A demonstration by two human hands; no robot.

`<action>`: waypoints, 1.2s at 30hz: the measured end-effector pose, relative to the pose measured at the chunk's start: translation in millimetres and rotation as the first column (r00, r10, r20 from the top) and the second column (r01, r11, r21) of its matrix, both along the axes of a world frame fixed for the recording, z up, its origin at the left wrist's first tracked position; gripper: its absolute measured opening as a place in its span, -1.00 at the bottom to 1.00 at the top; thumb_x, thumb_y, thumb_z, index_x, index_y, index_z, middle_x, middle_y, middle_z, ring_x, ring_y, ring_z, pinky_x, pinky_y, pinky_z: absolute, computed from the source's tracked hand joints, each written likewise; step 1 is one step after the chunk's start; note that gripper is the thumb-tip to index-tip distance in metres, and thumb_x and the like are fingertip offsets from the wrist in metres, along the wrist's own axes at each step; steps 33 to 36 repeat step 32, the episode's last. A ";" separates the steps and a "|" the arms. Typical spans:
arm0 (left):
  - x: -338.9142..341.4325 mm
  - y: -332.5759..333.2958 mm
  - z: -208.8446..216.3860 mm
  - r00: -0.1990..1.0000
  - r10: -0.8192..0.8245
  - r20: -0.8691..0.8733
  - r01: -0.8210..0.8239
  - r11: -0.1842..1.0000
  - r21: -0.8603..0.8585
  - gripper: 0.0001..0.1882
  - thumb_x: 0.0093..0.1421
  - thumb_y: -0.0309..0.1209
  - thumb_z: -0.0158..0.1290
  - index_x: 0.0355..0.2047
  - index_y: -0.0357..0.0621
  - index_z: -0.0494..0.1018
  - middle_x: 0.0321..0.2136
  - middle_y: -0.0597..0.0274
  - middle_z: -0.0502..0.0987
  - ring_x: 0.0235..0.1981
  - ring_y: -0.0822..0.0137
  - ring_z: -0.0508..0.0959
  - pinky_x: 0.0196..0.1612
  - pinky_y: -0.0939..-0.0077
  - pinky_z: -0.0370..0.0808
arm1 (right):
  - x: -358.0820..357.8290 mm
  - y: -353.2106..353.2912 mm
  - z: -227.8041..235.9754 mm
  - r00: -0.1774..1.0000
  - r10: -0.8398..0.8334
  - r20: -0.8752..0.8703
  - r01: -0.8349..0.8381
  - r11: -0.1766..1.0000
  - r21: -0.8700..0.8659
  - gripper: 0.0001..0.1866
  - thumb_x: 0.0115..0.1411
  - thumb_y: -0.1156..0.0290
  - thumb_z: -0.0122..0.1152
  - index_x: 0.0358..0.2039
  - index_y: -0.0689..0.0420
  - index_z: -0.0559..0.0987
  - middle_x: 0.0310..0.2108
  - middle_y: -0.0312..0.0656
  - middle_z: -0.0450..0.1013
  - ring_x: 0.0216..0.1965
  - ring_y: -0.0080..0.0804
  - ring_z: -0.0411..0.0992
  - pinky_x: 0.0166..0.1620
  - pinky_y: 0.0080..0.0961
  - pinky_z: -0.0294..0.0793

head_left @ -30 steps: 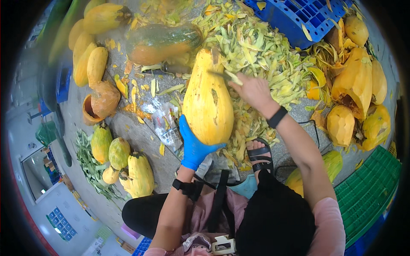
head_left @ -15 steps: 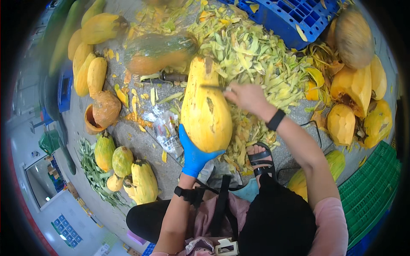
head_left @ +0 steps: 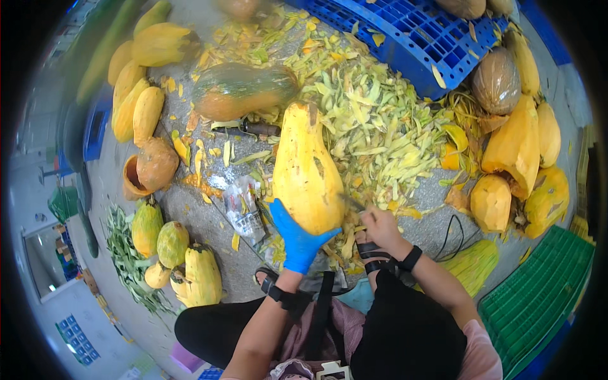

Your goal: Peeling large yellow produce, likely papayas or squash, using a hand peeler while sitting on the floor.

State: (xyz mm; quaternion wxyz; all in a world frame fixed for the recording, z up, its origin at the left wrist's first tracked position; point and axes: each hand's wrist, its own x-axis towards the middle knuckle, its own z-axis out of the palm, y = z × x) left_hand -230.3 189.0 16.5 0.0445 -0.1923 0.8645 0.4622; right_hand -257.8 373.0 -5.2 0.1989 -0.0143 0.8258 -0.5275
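A large peeled yellow pumpkin (head_left: 308, 168), long and narrow at its far end, stands in front of me with its broad end near me. My left hand (head_left: 299, 239), in a blue glove, cups that broad end with thumb and fingers spread around it. My right hand (head_left: 382, 228), bare, is closed on a thin dark-bladed peeling tool (head_left: 354, 204), blurred by motion. Its tip reaches the pumpkin's lower right side. A green and orange unpeeled pumpkin (head_left: 244, 90) lies just beyond the pumpkin's narrow end, and a dark-handled tool (head_left: 261, 128) is below it.
Peel strips (head_left: 380, 120) heap on the floor to the right. A blue crate (head_left: 411, 47) stands behind them. Peeled pumpkins (head_left: 516, 149) lie at right, more pumpkins (head_left: 149, 114) at left. Small green-yellow squashes (head_left: 201, 275) sit near left, a green crate (head_left: 532, 294) near right.
My right hand has swept down toward me with the tool, from the pumpkin's upper right side to its lower right. My left hand still holds the broad end. The view has shifted slightly.
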 end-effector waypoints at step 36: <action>-131.5 -99.7 -44.1 0.950 0.239 0.201 -0.309 0.817 0.488 -0.27 -0.03 -0.04 -0.02 0.06 -0.18 0.05 0.03 0.02 0.14 0.07 0.16 0.13 0.07 0.40 0.07 | -16.6 35.5 8.3 0.585 -0.153 0.796 0.418 0.899 -0.135 -0.62 0.13 0.23 -0.12 -0.08 0.13 0.21 -0.42 -0.04 0.40 -0.59 -0.35 0.42 -0.62 -0.54 0.42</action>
